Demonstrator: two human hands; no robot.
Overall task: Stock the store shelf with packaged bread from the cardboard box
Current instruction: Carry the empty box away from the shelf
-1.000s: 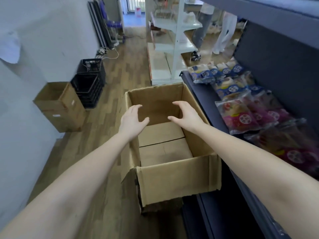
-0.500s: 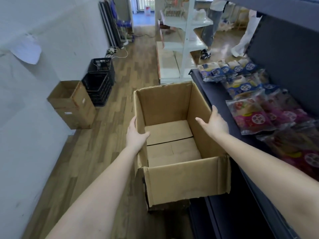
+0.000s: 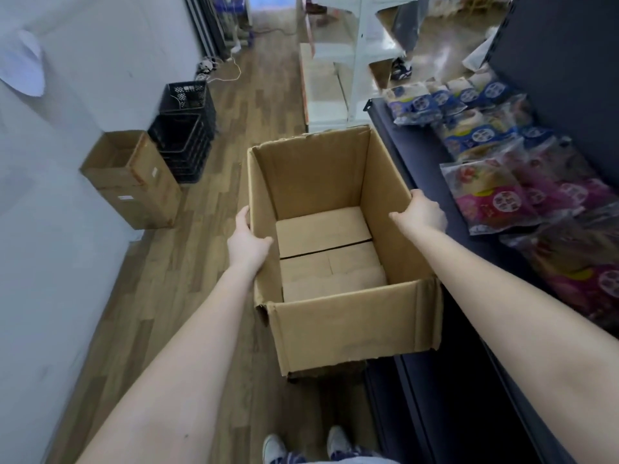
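Both hands have gone from hovering over the open top a second ago to clamping the cardboard box (image 3: 335, 262) by its side walls. Left hand (image 3: 248, 239) is closed on the rim at 9 o'clock, thumb inside, fingers hidden outside the wall. Right hand (image 3: 420, 212) is wrapped over the rim at 3 o'clock, fingers curled over the outer side. The box is empty: only the bare bottom flaps and their seam show, no bread left inside. It sits in the aisle, its right wall just beside the dark shelf (image 3: 395, 135); can't tell whether it rests on the floor (image 3: 261, 112) or on something under it, since the base is hidden. The packaged bread (image 3: 489, 192) is already laid out on the shelf from 1 to 3 o'clock: blue packs at the far end, pink ones nearer, more at the frame edge too blurred to count. My read is that stocking is done and this grip is for carrying the empty away, not unloading. A second cardboard box (image 3: 134, 179) and stacked black crates (image 3: 184, 142) stand by the wall at 10 o'clock, a plausible drop spot. Risks are small: the near left corner is torn, so the walls may flex under a two-sided squeeze, and the right wall could snag the shelf edge on the lift.
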